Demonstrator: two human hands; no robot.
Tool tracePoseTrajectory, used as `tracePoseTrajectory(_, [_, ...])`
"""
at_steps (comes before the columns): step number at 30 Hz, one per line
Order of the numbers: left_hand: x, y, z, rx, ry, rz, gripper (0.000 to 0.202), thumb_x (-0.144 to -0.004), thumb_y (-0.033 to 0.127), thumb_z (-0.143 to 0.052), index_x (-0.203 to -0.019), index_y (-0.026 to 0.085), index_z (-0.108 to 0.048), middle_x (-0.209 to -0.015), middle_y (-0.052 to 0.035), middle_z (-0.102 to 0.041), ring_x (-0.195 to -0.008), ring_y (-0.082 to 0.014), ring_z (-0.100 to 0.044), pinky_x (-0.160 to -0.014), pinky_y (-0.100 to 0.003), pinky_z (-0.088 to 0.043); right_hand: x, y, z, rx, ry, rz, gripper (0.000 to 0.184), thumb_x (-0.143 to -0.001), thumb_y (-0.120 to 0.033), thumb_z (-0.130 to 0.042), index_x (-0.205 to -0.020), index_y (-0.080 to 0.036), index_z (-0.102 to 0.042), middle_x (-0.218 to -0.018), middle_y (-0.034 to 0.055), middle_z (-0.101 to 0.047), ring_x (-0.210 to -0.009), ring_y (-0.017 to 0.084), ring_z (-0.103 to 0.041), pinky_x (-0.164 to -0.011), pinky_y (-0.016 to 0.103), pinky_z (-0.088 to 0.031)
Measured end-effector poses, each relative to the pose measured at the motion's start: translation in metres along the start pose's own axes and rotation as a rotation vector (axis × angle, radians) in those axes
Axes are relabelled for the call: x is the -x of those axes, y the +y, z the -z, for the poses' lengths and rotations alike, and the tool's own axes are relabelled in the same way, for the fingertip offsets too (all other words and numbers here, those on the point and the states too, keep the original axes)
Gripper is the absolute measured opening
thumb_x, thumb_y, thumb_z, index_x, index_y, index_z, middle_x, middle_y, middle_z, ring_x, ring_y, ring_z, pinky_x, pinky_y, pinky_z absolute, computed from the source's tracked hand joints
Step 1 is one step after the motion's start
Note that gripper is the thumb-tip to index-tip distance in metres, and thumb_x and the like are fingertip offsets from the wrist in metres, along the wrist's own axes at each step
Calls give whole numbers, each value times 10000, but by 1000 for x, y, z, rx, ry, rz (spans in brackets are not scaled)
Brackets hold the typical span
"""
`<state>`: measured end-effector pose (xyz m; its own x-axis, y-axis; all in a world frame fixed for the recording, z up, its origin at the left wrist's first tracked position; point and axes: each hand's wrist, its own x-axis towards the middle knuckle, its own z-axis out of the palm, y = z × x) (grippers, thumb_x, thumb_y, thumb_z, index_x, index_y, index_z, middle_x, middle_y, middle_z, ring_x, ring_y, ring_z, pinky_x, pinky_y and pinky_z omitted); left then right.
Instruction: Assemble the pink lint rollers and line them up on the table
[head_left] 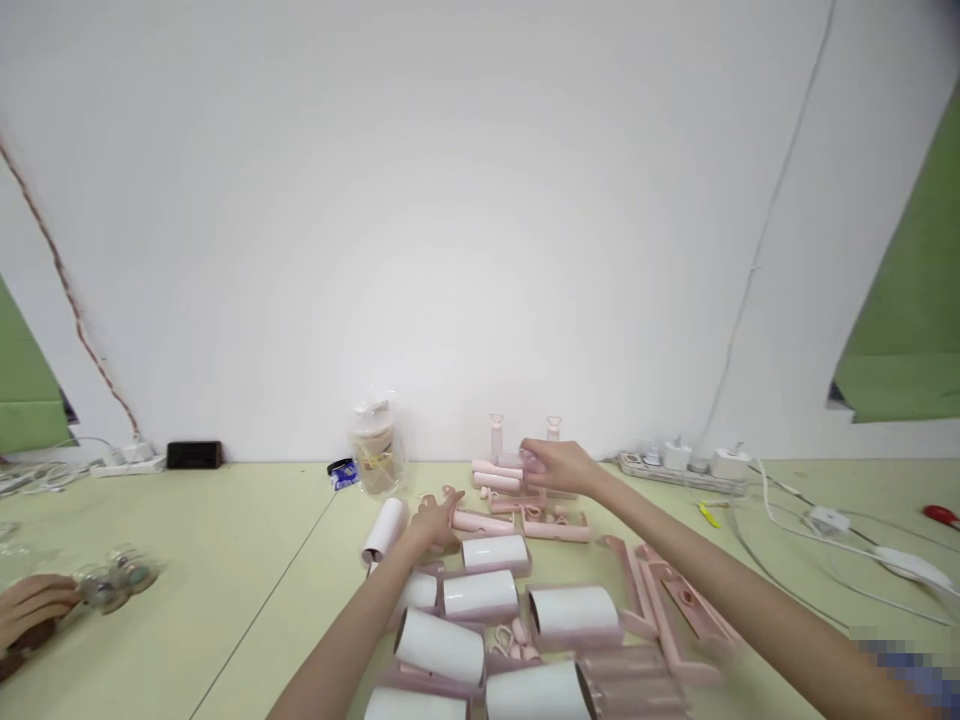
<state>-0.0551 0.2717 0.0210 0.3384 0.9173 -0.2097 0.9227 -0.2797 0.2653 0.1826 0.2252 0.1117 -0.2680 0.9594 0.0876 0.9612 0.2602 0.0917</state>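
Pink plastic parts (pixel 499 482) and white rolls (pixel 480 597) lie across the tbl (pixel 225 530), from mid-view down to 6 o'clock. L hand (pixel 435 522) is in among them, thumb by a pink holder (pixel 484 522) on its 3 o'clock side; fingers partly hidden, so can't tell if it's gripping. Rolls sit at its 9 & 4 o'clock. R hand (pixel 551 465) is narrow, fingertips pinched on a see-through pink piece (pixel 531 461) at its 9 o'clock, details blurred. Two small pink bottles (pixel 496 437) stand upright nr the wall (pixel 480 250), at R hand's 12 & 10 o'clock. Power strip (pixel 694 478) at R hand's 3; bagged cup (pixel 375 455) at L hand's 11. Co-worker's hand (pixel 34 605), view's 8 o'clock, is at some clear round things (pixel 116 580).
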Motion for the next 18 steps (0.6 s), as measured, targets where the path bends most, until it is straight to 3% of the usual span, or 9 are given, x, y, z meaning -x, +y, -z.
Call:
tracePoseTrajectory(4, [-5,1,2,-102,-89,-121,317,-858,298,-524,-1143,162,-500,-1169,-81,-522,-990,-215,-549,-820,-426,-473,66,53,1,-24,-62,-287,260,-878,-318,-505,-1080,-159,-546,-1027,51,-603,-849,173,-602,-731,370,-498])
tracePoseTrajectory(9, [-11,-2,5,-182,-142,-136,302,-858,299,-524,-1124,157,-511,-1143,-77,-538,-967,-207,-559,-804,-414,-481,137,104,-27,-77,-224,-684,240,-881,-348,-491,-969,-144,-583,-912,31,-626,-765,150,-607,-684,336,-499])
tracePoseTrajectory(13, [-9,-5,8,-204,-109,-123,306,-858,300,-524,-1128,157,-507,-1140,-78,-538,-957,-204,-563,-794,-407,-487,170,117,-55,-183,-301,-843,298,-885,-403,-462,-922,-136,-590,-862,25,-633,-723,139,-610,-659,321,-498])
tracePoseTrajectory(18, [-5,-3,8,-223,-62,-152,310,-857,300,-525,-1132,158,-505,-1144,-78,-537,-962,-206,-561,-800,-412,-484,184,115,-78,-293,-302,-862,305,-874,-416,-476,-921,-137,-589,-850,19,-632,-707,134,-607,-656,316,-493])
